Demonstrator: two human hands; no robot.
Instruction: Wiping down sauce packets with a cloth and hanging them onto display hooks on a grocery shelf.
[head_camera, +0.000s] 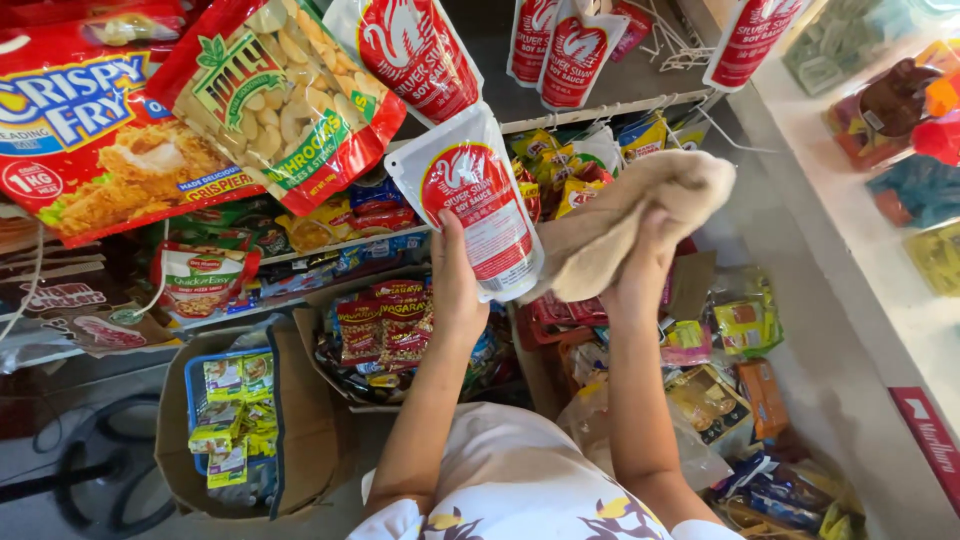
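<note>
At chest height before the hanging display, your left hand (455, 285) keeps a closed grip on a white pouch with a red oval label (475, 205). Your right hand (640, 270) is closed on a beige cloth (625, 215), which touches the pouch's right edge. Judged from this, wiping is in progress; the matching pouches (560, 40) hanging above appear untouched. Upper left hang a large red breading bag (80, 130) and a red-edged mushroom pouch (285, 95). Lower left, a cardboard box (310, 420) holds green-yellow sachets (230, 415).

White pouch (478, 205) with a red oval label; beige cloth (610, 225).
</note>
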